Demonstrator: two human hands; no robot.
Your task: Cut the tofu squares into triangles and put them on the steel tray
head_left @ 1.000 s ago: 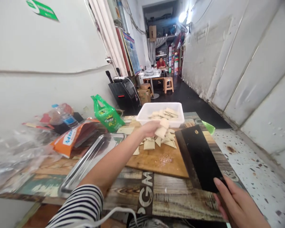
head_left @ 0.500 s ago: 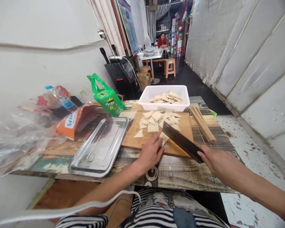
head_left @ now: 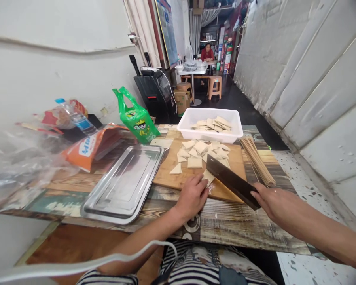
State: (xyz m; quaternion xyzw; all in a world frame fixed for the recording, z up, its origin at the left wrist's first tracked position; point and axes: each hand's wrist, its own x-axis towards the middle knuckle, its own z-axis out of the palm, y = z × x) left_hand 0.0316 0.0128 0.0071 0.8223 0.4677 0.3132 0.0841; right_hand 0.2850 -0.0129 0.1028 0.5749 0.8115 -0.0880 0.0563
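In my right hand is the handle of a dark-bladed cleaver, its blade slanting over the wooden cutting board. The fingertips of my left hand hold down a pale flat square piece, which looks like dried tofu, near the board's front edge. The blade lies close along the right side of this piece, partly covering it; whether it touches cannot be told. Behind it, several cut pale pieces, triangles and squares, are spread on the board.
Behind the board stands a white plastic tub with more pale pieces. Bamboo skewers lie on the right. On the left are a metal tray, an orange bag, a green bag and a bottle. A person sits far back.
The view has shifted slightly, so everything appears a little lower and further right. Both hands, the cleaver and the held piece keep nearly the same places on the board.
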